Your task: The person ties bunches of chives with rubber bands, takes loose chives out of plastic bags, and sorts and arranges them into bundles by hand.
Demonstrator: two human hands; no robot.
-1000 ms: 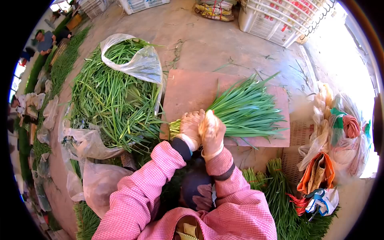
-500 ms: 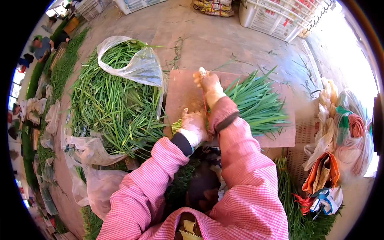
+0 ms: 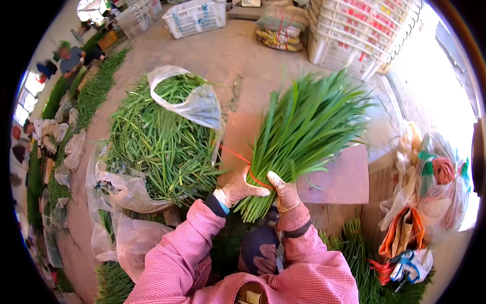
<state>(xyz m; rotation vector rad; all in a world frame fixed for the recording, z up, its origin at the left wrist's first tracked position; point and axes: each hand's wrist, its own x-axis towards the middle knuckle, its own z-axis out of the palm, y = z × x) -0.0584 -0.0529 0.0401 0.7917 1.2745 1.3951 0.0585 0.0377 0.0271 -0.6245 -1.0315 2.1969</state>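
Observation:
A thick bunch of garlic chives (image 3: 309, 126) is raised over the board (image 3: 344, 177), leaves fanning up and to the right, cut stems pointing down toward me. Around its lower part runs a red tie (image 3: 259, 181), one loose end sticking out to the left. My left hand (image 3: 237, 190), in a pale glove, grips the stems from the left, thumb across the front. On the right side, my right hand (image 3: 285, 192), also gloved, is closed round the stems with its thumb near the tie. The fingers behind the bunch are hidden.
Loose chives fill an opened plastic bag (image 3: 200, 104) left of the board. Further bunches (image 3: 354, 240) lie at the lower right, beside hanging plastic bags and an orange bag (image 3: 400, 235). White crates (image 3: 349, 35) stand at the back. Another person (image 3: 71, 58) sits far left.
The bunch has come up off the board and tilted upright. My right hand, earlier raised and pulling the red tie, is now down on the stems opposite my left hand.

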